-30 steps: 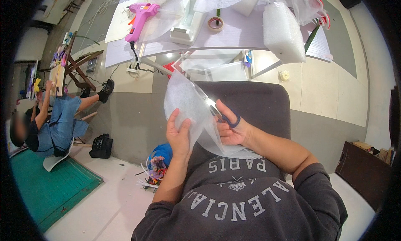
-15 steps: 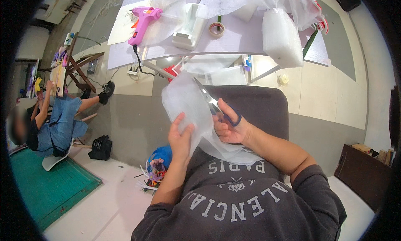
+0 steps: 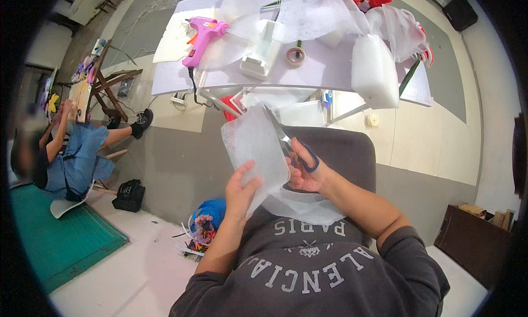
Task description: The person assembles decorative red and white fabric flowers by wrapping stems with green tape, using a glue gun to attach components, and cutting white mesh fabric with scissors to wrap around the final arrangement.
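My left hand pinches the lower part of a translucent white sheet, thumb on its face. Dark-handled scissors are in my right hand, their blades pointing up and away along the sheet's right edge. My fingers are through or around the handles. More of the thin white material hangs over my lap below the right hand. Whether the blades are parted is hard to make out.
Ahead stands a white table with a pink glue gun, a white tape dispenser, a tape roll and a white foam-wrapped block. A dark chair is before me. Another person sits at left.
The sheet now shows a separate rounded lower right corner near the scissors, and its face is turned more toward me. The view has tilted slightly, shifting the table downward.
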The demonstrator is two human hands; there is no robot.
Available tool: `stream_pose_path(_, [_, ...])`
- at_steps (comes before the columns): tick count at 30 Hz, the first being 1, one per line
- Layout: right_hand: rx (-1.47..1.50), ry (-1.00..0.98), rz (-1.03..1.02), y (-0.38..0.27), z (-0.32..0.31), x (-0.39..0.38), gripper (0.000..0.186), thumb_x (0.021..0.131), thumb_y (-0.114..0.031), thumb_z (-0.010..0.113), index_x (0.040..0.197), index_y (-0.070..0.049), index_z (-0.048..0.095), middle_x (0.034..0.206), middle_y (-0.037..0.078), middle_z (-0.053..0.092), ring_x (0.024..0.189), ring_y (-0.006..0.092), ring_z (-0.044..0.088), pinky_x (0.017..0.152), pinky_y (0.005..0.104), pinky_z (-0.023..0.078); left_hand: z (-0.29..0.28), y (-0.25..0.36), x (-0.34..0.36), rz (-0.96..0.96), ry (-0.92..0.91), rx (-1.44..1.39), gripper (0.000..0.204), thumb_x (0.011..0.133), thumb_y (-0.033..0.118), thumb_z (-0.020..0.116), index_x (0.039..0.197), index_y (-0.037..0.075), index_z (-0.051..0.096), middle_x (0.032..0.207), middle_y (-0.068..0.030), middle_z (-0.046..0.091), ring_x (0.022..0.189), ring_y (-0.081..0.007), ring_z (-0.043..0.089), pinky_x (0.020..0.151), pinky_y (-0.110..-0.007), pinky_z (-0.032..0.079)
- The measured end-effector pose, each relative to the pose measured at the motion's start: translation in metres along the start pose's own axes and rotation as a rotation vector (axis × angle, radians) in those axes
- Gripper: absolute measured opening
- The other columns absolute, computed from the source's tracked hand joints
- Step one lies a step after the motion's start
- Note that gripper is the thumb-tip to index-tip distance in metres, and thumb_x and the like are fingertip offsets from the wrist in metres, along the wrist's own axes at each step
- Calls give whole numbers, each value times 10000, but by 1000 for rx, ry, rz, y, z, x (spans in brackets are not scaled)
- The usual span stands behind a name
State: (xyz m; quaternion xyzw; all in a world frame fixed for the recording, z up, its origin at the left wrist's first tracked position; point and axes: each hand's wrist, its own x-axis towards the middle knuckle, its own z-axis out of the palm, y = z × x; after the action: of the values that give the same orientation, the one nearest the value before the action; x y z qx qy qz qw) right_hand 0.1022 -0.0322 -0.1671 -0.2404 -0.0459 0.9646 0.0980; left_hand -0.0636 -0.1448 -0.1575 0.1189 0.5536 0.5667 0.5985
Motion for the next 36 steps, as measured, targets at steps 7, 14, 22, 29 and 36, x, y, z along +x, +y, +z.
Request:
stream_pose_path(7, [20, 70, -78, -15, -5, 0, 484, 807, -608, 481, 731, -131, 517, 459, -24, 421, 357, 108, 397, 356, 212, 310, -2, -1, -3, -58, -39, 26, 466, 755, -64, 604, 1197, 11, 478, 1112, -111, 542, 973, -183, 550, 838, -303, 460])
stream_pose_path(14, [-1017, 486, -144, -36, 35, -30, 380, 803, -409, 629, 727, -51, 527, 555, 39, 550, 474, 133, 542, 445, 271, 427, -15, -14, 9, 59, 103, 173, 443, 776, -33, 594, 1201, 18, 482, 1102, -104, 546, 969, -169, 546, 825, -281, 462])
stream_pose_path(22, [-1575, 229, -213, -52, 133, -96, 305, 753, -241, 682, 892, 6, 570, 676, 114, 614, 596, 192, 588, 569, 300, 456, -18, -21, 31, 163, 240, 318, 377, 779, 73, 614, 1143, 23, 529, 982, -75, 585, 864, -136, 549, 757, -261, 451])
stream_pose_path(29, [-2090, 448, -822, -75, 224, -24, 370, 781, -259, 627, 976, 21, 484, 763, 227, 605, 732, 407, 588, 646, 446, 459, -13, -26, 54, 590, 237, 437, 333, 802, 62, 608, 1115, 4, 510, 980, -66, 550, 834, -126, 524, 727, -239, 441])
stream_pose_path(36, [-2247, 807, -1128, -195, 288, 59, 332, 815, -304, 576, 885, 21, 572, 816, 218, 610, 769, 363, 593, 692, 415, 452, -18, -25, 54, 492, 281, 347, 342, 781, 112, 627, 1069, -46, 532, 993, -139, 578, 919, -187, 538, 817, -293, 422])
